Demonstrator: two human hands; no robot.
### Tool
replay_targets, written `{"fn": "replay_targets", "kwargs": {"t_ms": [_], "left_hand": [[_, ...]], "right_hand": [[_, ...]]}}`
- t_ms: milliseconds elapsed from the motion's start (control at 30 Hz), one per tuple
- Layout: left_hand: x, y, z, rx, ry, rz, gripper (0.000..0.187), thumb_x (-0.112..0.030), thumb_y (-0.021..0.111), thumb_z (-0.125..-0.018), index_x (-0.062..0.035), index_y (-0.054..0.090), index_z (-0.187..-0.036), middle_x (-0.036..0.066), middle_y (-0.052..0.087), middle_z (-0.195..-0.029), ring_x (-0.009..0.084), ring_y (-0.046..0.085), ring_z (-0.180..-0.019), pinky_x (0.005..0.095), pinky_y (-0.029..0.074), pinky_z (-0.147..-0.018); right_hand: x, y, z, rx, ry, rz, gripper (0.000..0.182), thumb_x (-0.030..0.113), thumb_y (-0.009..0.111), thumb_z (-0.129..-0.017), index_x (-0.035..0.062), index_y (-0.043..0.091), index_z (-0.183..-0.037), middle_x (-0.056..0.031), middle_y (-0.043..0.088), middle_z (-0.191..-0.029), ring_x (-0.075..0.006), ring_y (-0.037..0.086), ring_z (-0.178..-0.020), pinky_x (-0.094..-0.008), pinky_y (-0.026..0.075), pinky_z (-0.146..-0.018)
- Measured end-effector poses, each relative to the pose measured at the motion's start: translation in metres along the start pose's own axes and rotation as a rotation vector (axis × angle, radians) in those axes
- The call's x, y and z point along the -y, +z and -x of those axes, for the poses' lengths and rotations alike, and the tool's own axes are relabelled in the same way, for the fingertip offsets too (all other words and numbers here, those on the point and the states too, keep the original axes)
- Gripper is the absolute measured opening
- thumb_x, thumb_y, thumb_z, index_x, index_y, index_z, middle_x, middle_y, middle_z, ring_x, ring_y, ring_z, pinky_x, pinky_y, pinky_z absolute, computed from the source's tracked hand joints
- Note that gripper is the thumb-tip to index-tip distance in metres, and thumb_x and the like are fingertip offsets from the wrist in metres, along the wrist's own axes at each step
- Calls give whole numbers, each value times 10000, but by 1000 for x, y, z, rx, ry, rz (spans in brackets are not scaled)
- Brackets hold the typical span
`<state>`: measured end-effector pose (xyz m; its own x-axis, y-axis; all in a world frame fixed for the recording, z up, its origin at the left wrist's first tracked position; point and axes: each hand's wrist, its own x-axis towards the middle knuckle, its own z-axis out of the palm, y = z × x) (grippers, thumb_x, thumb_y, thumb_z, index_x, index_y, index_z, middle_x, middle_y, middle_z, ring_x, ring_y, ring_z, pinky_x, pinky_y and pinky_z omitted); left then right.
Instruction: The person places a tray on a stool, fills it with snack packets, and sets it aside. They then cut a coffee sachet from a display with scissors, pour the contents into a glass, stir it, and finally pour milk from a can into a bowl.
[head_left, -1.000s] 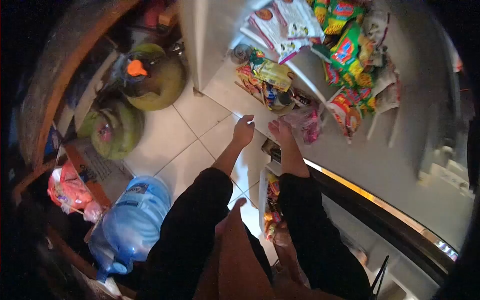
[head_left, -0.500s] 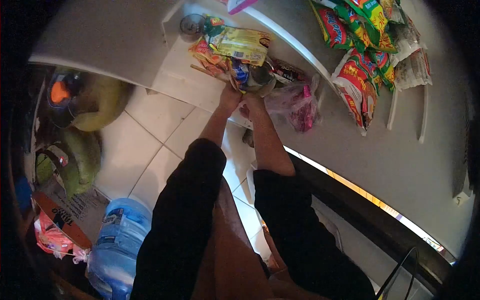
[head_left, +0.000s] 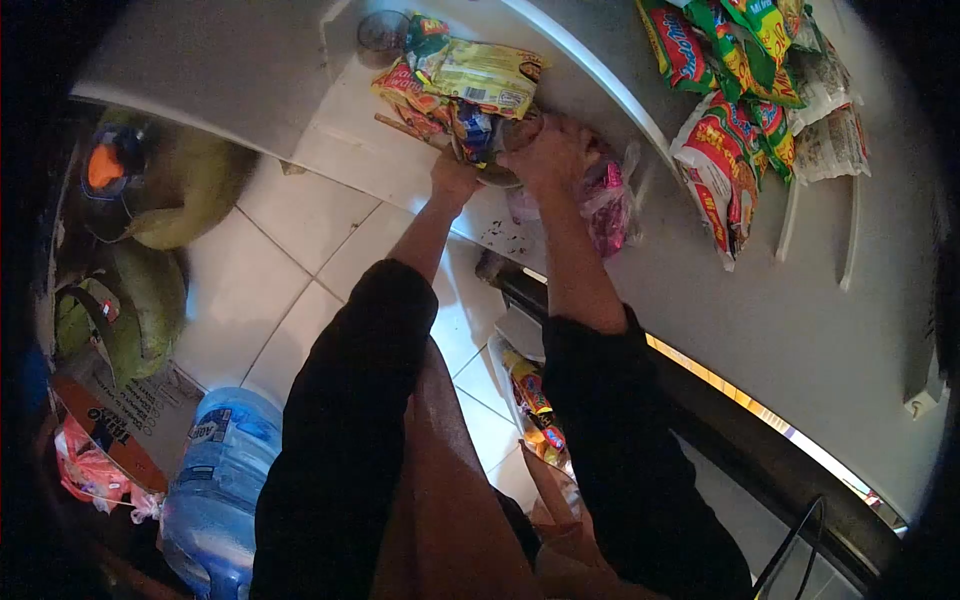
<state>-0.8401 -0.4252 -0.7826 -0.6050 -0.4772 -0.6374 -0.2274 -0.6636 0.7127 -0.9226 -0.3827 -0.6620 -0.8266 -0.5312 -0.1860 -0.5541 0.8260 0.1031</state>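
Note:
Above the shelf, my left hand (head_left: 455,178) is closed on the near-left edge of a round container (head_left: 499,177), mostly hidden between my hands. Bent over its right side, my right hand (head_left: 550,157) has its fingers curled on it. Just beyond them lie a yellow noodle packet (head_left: 488,82), a red-orange packet (head_left: 412,100) and a blue packet (head_left: 473,130). A clear bag with pink contents (head_left: 608,205) sits beside my right wrist.
Noodle packets (head_left: 718,165) lie on the grey surface at the right. A glass (head_left: 383,38) stands at the back. A blue water bottle (head_left: 222,470), a cardboard box (head_left: 155,410) and green objects (head_left: 150,300) are at the left. Dark specks dot the shelf edge.
My right hand has moved away from my left hand, up and right onto the round container. The view has shifted slightly, and packets low in the middle show more.

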Motion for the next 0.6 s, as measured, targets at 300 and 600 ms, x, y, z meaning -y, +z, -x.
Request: {"fn": "replay_targets", "kwargs": {"t_ms": [300,600], "left_hand": [[-24,-2,28,85,-23,237,574,18,569,-737,-28,260,-1219,178,495,-1124,304,628,-839,377,586,-614],[-35,-8,76,239,-369,443,339,62,582,-739,186,419,-1009,249,550,-1011,354,623,-824,419,591,-636]], "right_hand": [[-19,-4,10,-76,164,-568,680,295,817,-451,18,517,-994,-165,556,-1042,-338,556,-938,-408,461,-796],[3,-25,60,-180,336,-433,652,352,822,-463,-13,567,-940,-172,639,-889,-308,625,-832,-389,480,-749]]}}
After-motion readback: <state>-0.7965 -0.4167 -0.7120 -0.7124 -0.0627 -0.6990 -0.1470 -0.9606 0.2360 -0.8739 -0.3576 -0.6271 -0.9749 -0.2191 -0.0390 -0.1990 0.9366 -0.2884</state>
